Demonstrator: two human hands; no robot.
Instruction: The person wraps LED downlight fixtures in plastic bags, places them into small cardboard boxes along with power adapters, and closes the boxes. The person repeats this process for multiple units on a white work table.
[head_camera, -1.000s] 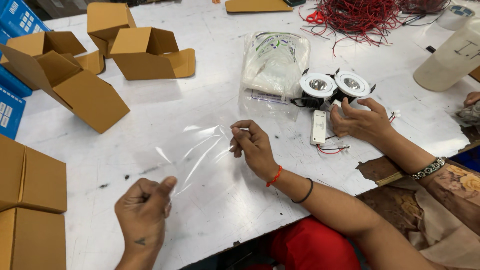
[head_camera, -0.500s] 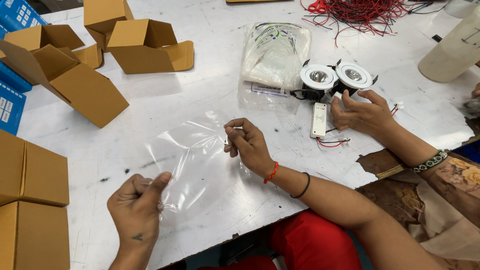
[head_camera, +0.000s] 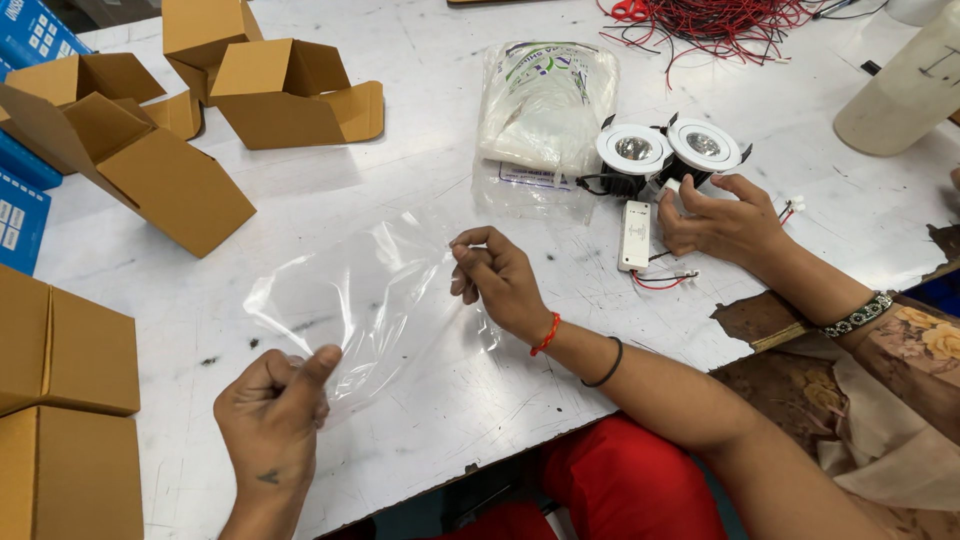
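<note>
A big white table fills the view. It is scratched and has small dark spots. Bright light falls evenly on it. The near edge is worn brown.

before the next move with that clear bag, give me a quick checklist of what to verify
1. Left hand pinching the clear plastic bag at its near corner: ok.
2. Right hand pinching the bag's far edge: ok.
3. Bag mouth open: cannot tell, the film is too clear.
4. Bag lifted off the white table: ok, held stretched between both hands.
5. Two round white lights apart from the bag: ok, another person's hand rests by them.
6. Open cardboard boxes apart from the bag: ok.
</note>
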